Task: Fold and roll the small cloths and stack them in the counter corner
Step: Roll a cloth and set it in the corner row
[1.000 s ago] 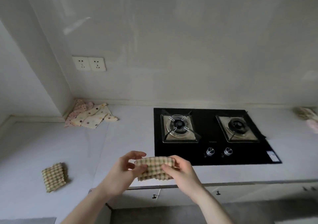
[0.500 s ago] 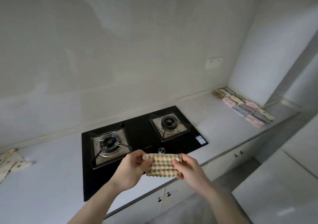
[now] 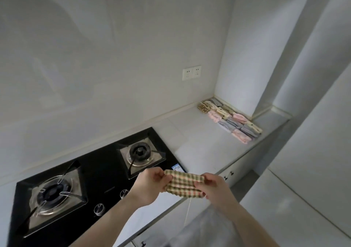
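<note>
— Cloth (image 3: 183, 184) first, since you asked: where is it?

— Up in the air between both hands, over the front edge of the worktop (image 3: 201, 142), just right of the hob (image 3: 95, 180). But take the big things first. Pale wall behind, with a double socket (image 3: 191, 73) on it. Grey worktop runs along under it to a corner on the right.

— And the hob?

— Black glass, set into the worktop, two burners. The left burner (image 3: 55, 191) is nearer to us, the right burner (image 3: 140, 152) sits further back. Two knobs (image 3: 99, 208) along the front edge, and a small label at the right front corner.

— Anything in that corner?

— A pile (image 3: 230, 119) of rolled cloths, packed side by side against the side wall: pink, grey, cream, and some checked ones at the far end. It is well apart from the hands.

— Now the hands.

— Left hand (image 3: 150, 187) has the cloth's left end, fingers curled over the top edge, grip tight on the fabric. Right hand (image 3: 212, 188) pinches the right end the same way, thumb on the near side. The cloth is green and cream check with some pink lines, folded into a short band that sags a little between them. A thin thread (image 3: 187, 218) hangs down from under it.
</note>
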